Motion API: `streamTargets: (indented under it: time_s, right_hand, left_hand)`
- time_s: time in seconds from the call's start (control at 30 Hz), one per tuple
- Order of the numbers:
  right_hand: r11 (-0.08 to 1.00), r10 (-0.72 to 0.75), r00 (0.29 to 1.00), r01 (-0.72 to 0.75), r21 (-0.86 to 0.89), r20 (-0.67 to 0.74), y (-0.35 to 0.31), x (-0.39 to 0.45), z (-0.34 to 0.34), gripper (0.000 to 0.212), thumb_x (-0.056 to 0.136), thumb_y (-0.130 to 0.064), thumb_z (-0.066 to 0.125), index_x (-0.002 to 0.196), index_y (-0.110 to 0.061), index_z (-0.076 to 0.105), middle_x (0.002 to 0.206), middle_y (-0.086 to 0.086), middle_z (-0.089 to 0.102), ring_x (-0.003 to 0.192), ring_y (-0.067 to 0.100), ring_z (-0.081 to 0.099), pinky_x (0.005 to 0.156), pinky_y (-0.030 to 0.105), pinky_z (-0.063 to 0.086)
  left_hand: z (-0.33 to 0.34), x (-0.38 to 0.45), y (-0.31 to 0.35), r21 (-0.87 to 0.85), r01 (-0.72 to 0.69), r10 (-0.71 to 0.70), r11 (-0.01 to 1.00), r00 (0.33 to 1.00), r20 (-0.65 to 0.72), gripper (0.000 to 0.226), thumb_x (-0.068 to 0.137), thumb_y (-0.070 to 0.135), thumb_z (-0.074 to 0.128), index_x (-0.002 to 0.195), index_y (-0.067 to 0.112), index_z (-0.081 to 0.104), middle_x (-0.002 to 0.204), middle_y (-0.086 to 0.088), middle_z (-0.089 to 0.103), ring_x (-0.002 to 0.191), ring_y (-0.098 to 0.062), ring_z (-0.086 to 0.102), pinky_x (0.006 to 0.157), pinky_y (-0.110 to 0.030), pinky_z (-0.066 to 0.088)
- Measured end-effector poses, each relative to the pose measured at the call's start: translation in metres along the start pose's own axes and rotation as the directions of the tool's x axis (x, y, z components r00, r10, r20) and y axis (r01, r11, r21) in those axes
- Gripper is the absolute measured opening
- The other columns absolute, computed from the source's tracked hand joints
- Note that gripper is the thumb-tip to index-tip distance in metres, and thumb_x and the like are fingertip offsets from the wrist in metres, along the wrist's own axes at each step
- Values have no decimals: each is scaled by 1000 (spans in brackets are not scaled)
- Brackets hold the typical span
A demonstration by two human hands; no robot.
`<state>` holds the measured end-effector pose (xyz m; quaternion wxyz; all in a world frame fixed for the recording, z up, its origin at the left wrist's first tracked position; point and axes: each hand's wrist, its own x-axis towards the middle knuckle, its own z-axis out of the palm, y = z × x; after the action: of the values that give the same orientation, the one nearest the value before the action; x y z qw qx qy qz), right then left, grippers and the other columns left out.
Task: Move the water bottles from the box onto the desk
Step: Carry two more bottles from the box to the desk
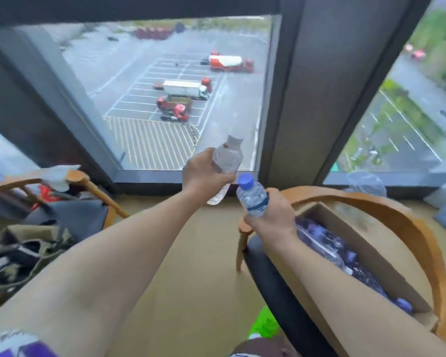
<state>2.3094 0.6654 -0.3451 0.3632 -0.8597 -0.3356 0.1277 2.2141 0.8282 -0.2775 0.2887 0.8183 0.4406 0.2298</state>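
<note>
Currently: your left hand (204, 173) grips one bottle (225, 163), your right hand (271, 215) another bottle (252, 195); risk: they could knock together, loosening either grip.

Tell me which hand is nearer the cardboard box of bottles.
Right. The right hand, gripping a blue-capped bottle, is just beside the cardboard box; the left hand grips another bottle farther left.

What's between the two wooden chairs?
In the head view, mostly bare tan floor; the left hand and right hand hold bottles above it.
</note>
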Motion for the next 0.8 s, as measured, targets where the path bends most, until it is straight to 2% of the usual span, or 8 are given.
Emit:
streamTargets:
  time_s: [0.07, 0.17, 0.3, 0.37, 0.47, 0.6, 0.7, 0.8]
  right_hand:
    - [996, -75, 997, 73, 60, 31, -40, -9, 16, 51, 58, -37, 77, 96, -30, 43, 92, -5, 57, 86, 23, 58, 68, 31, 37]
    - [974, -189, 979, 179, 138, 69, -98, -31, 46, 52, 55, -48, 73, 94, -30, 44, 86, -10, 58, 79, 20, 57, 66, 33, 40]
    - [931, -303, 946, 268, 246, 114, -174, -72, 90, 53, 58, -47, 81, 94, -27, 48, 85, -10, 59, 78, 18, 61, 66, 34, 46]
    - [903, -364, 921, 312, 293, 141, -213, -98, 112, 52, 60, -44, 84, 94, -26, 50, 84, -11, 60, 76, 16, 61, 65, 33, 47]
    - [854, -460, 868, 374, 361, 188, -269, -141, 144, 52, 61, -43, 86, 94, -28, 49, 86, -11, 62, 77, 13, 61, 67, 33, 48]
    - [790, -585, 756, 449, 418, 295, -338, -199, 187, 54, 63, -44, 88, 97, -25, 51, 90, -12, 62, 85, 15, 61, 74, 36, 51]
    - [745, -657, 653, 486, 458, 376, -387, -243, 221, 58, 65, -44, 89, 104, -26, 50, 96, -11, 61, 90, 12, 61, 75, 31, 50]
    - [720, -692, 564, 484, 498, 451, -432, -288, 259, 55, 63, -45, 86, 101, -25, 52, 94, -12, 64, 91, 13, 64, 79, 36, 54]
  left_hand:
    - [-46, -16, -24, 8, 50, -49, 999, 995, -91, 51, 60, 52, 84, 102, 30, 67, 95, 8, 73, 91, -18, 68, 77, -33, 53]
    - [-111, -47, -64, 5, 129, -124, 992, 959, -256, 49, 63, 50, 84, 104, 28, 67, 95, 5, 72, 91, -20, 67, 72, -29, 46]
    - [-194, -96, -118, 2, 237, -214, 971, 881, -422, 54, 64, 52, 85, 109, 26, 68, 103, 0, 75, 95, -25, 68, 78, -34, 53]
    - [-234, -127, -147, -3, 278, -241, 961, 828, -506, 53, 65, 52, 86, 108, 26, 68, 105, -1, 75, 92, -24, 67, 76, -35, 52]
    - [-290, -175, -187, -39, 337, -285, 941, 721, -631, 54, 63, 55, 86, 107, 30, 67, 102, 4, 74, 83, -15, 58, 70, -30, 42]
    - [-355, -241, -240, -106, 412, -354, 905, 590, -726, 59, 61, 57, 85, 110, 30, 67, 103, 7, 74, 92, -19, 67, 79, -35, 53]
    - [-395, -292, -276, -153, 481, -393, 863, 451, -801, 59, 58, 60, 85, 107, 33, 67, 102, 8, 74, 84, -14, 62, 70, -27, 43]
    - [-432, -341, -314, -224, 547, -442, 807, 307, -843, 56, 56, 60, 86, 102, 34, 67, 98, 9, 75, 81, -15, 64, 69, -27, 45]
